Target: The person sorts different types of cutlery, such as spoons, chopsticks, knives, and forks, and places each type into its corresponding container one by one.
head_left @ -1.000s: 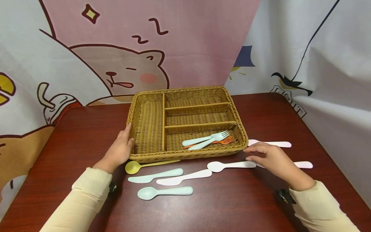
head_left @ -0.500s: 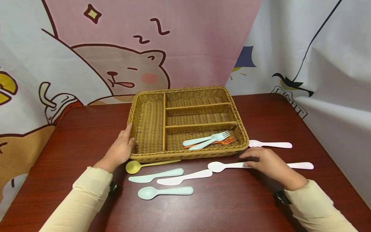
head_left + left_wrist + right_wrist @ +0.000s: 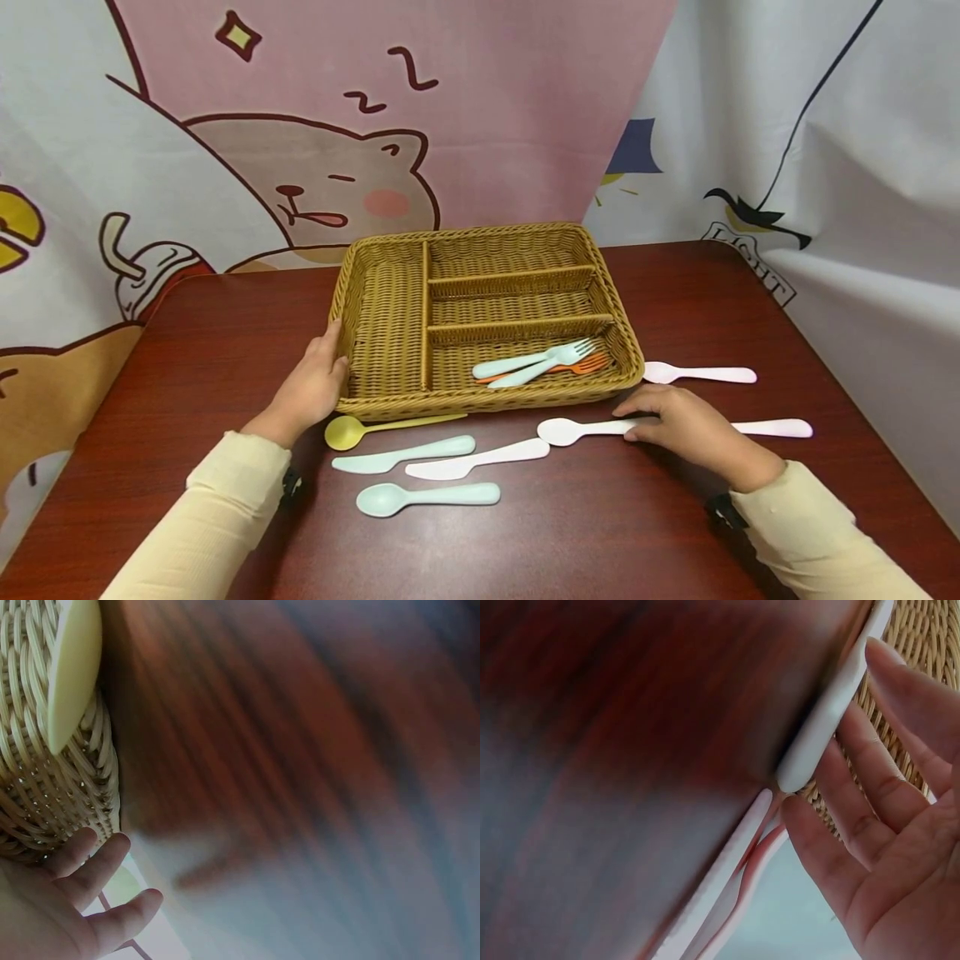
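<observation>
In the head view, my left hand point(image 3: 309, 387) rests on the left wall of a wicker cutlery tray point(image 3: 425, 317), thumb over the rim. Its other fingers point(image 3: 124, 919) lie fairly straight by the tray in the left wrist view. My right hand point(image 3: 682, 429) is over the handle of a white spoon point(image 3: 562, 431) lying on the table. The thumb tip is right at the handle, and the loosely bent fingers are on the tray side, as the right wrist view also shows. Two light-blue forks point(image 3: 573, 352) and an orange fork point(image 3: 592, 363) lie in the tray's front compartment.
Before the tray lie a yellow spoon point(image 3: 345, 432), a light-blue knife point(image 3: 375, 462), a white knife point(image 3: 450, 469) and a light-blue spoon point(image 3: 382, 499). To the right are a pale pink utensil point(image 3: 712, 375) and another pale handle point(image 3: 780, 428). A printed curtain point(image 3: 510, 108) hangs behind.
My right hand has moved left along the white spoon's handle, uncovering more of the pale handle to the right. My left hand, the tray and the cutlery stay put.
</observation>
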{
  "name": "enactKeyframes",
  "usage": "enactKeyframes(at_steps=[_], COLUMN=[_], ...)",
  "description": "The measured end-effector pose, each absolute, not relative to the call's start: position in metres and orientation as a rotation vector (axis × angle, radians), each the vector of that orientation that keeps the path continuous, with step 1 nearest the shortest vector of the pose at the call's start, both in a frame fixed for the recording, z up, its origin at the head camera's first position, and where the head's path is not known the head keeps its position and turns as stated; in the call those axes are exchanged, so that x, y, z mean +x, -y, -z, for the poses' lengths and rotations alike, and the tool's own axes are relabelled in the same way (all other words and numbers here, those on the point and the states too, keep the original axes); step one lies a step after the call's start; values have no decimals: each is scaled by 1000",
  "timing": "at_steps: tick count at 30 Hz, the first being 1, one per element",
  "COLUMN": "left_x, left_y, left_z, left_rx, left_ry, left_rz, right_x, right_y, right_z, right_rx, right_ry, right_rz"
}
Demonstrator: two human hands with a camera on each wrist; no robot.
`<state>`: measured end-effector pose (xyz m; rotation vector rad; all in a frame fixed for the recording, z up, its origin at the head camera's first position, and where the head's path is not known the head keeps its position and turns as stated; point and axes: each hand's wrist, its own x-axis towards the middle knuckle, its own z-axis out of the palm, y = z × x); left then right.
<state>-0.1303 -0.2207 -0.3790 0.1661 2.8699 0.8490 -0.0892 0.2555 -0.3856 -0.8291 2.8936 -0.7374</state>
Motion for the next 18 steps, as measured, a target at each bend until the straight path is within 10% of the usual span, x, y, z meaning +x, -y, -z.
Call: enactKeyframes(at_steps=[18], left_x=[-130], left_y=[222], left_z=[382], left_rx=[179], left_ry=[-2881], left_rz=[-856], right_x=[-89], right_y=[-248], right_z=[386], right_rx=[-927], right_ry=[-2902], right_rz=[562])
